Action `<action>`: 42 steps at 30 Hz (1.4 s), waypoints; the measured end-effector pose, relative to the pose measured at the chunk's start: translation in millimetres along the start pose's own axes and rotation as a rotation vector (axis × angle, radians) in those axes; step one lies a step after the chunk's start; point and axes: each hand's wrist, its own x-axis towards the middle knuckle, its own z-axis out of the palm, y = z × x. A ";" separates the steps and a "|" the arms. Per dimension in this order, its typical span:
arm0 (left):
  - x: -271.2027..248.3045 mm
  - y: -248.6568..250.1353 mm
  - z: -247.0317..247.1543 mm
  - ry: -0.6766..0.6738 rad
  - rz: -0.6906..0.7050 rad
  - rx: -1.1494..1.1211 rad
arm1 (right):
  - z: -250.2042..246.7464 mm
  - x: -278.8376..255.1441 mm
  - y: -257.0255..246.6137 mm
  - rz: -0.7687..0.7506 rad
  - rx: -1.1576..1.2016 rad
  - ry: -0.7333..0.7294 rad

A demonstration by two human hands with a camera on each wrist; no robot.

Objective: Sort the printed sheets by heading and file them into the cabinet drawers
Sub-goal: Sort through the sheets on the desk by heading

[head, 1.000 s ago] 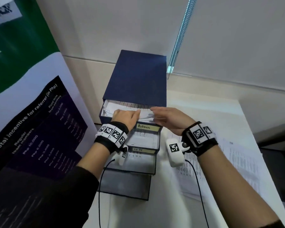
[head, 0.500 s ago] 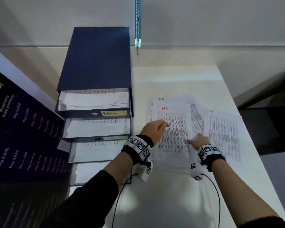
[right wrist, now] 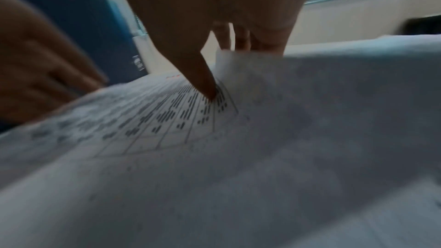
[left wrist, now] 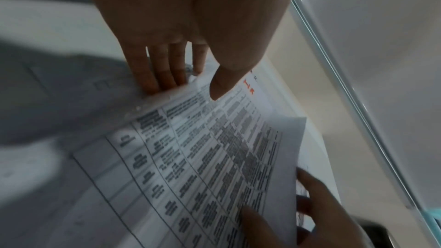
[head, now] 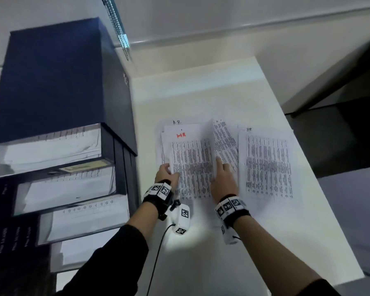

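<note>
A printed sheet with a red "HR" heading [head: 192,165] lies on top of a pile on the white table [head: 201,263]. My left hand [head: 166,174] pinches its left edge, fingers under and thumb above [left wrist: 190,86]. At the opposite edge my right hand [head: 222,178] has its thumb on the print and its fingers behind the lifted edge [right wrist: 214,74]. The dark blue cabinet [head: 58,77] stands to the left, its several drawers pulled out in steps with paper inside; the top drawer [head: 47,146] carries a yellow label.
Another sheet headed "HR" [head: 267,163] lies to the right, and a skewed sheet [head: 224,137] pokes out between them. A bead chain [head: 118,28] hangs behind the cabinet. A dark poster [head: 0,210] stands at the far left. The table's right edge drops to dark floor.
Both hands left the top drawer, where they had been on paper, and came down to the pile on the table. They now hold the top sheet by its two side edges.
</note>
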 end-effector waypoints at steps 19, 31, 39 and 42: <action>1.7 -0.3 33.2 0.241 0.180 0.237 | -93.0 42.6 157.3 0.661 -0.039 0.112; 26.8 0.3 22.3 0.211 0.069 0.082 | -122.0 38.0 144.2 0.446 0.097 0.323; 33.7 9.3 12.9 0.191 0.024 0.232 | -206.5 30.6 35.9 -0.322 0.392 0.600; 35.1 11.6 16.4 0.187 0.052 0.236 | -220.4 25.2 9.9 -0.224 0.568 0.546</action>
